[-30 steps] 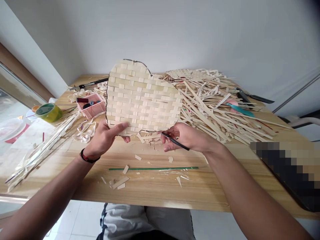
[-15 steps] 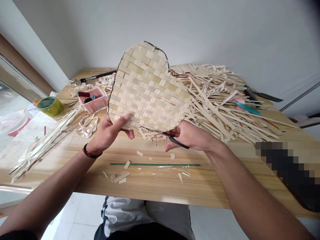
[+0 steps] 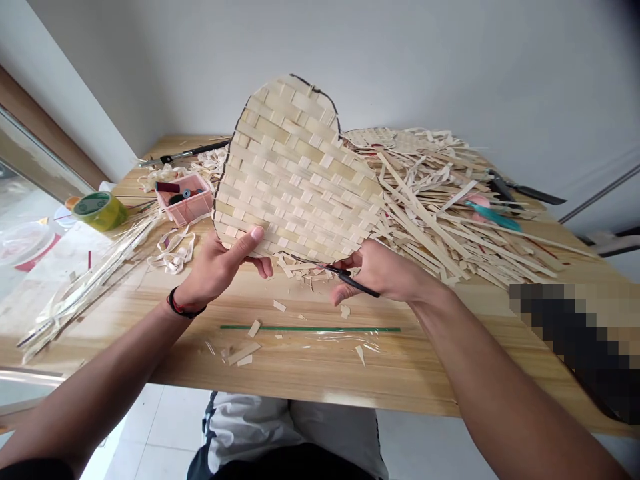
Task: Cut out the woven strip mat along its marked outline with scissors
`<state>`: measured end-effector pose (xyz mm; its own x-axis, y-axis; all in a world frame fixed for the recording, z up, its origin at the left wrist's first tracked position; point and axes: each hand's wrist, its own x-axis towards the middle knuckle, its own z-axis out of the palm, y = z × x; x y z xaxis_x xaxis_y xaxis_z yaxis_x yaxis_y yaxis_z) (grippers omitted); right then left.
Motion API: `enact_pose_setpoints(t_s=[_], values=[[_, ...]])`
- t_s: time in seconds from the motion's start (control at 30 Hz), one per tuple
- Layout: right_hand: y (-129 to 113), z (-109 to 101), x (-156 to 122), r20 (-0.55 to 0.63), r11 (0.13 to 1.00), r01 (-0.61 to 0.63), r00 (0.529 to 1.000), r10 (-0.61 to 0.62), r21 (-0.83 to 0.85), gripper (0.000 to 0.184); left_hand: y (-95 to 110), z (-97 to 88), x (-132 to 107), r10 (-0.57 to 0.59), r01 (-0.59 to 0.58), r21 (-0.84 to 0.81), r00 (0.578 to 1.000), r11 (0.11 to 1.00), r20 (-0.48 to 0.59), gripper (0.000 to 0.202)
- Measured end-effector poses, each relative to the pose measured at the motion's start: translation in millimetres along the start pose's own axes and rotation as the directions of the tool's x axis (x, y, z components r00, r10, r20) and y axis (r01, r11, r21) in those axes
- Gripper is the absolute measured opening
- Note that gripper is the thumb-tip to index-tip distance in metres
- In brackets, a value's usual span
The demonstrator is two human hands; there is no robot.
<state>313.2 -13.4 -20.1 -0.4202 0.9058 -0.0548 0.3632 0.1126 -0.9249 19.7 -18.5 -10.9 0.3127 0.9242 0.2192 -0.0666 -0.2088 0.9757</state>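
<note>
A heart-shaped panel woven from pale bamboo strips (image 3: pixel 300 173) is held up above the table, with a dark line along parts of its edge. My left hand (image 3: pixel 225 257) grips its lower left corner, thumb on the front face and fingers behind. My right hand (image 3: pixel 383 270) is closed around black-handled scissors (image 3: pixel 353 280) below the panel's lower right edge. The scissor blades point left along the bottom edge; whether they are between cuts or closed is hard to see.
Small offcuts (image 3: pixel 245 353) and a green strip (image 3: pixel 300 329) lie on the wooden table (image 3: pixel 175 360). Loose bamboo strips (image 3: pixel 430 220) pile up at right. A pink basket (image 3: pixel 193 208) with thread spools, yellow tape (image 3: pixel 103 212) and a strip bundle (image 3: pixel 85 293) are at left.
The woven panel has tilted slightly, its top now a little higher in view. Both hands keep their grips, and the scissors have barely shifted along the lower edge.
</note>
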Motion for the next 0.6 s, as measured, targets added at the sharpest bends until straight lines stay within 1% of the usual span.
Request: enact_pose_setpoints(t_s=[0.1,0.17,0.23,0.33,0.4,0.5,0.6], values=[[3.6,0.5,2.3,0.035,0.999,0.009,0.999,-0.011,0.043,0.056,2.1,1.6,-1.3,0.008,-0.008,-0.005,1.0,1.0,0.014,0.044],[4.7,1.2,3.3,0.06,0.998,0.01,0.998,-0.014,0.059,0.054,3.6,3.0,-2.2,0.002,-0.003,0.027,1.0,1.0,0.028,0.046],[4.3,2.3,3.7,0.077,0.999,-0.01,0.997,0.007,0.042,0.052,4.9,4.2,-2.8,-0.009,0.007,0.067,0.999,0.998,0.037,0.045],[1.0,4.6,3.3,0.07,0.999,-0.052,0.996,0.052,-0.007,0.05,6.3,5.2,-3.3,-0.015,0.012,0.091,0.999,0.996,0.031,0.04],[-1.9,5.6,2.9,0.068,0.997,-0.068,0.995,0.069,-0.025,0.05,7.3,5.4,-3.5,-0.028,0.025,0.09,0.999,0.996,0.03,0.039],[-4.9,5.8,2.8,0.088,0.995,-0.093,0.991,0.097,-0.048,0.05,7.9,6.2,-4.1,-0.082,0.077,0.09,0.996,0.993,0.048,0.04],[-2.7,5.0,3.6,0.112,0.993,-0.105,0.988,0.111,-0.06,0.052,5.8,7.7,-4.1,-0.115,0.115,0.02,0.993,0.993,0.034,0.035]])
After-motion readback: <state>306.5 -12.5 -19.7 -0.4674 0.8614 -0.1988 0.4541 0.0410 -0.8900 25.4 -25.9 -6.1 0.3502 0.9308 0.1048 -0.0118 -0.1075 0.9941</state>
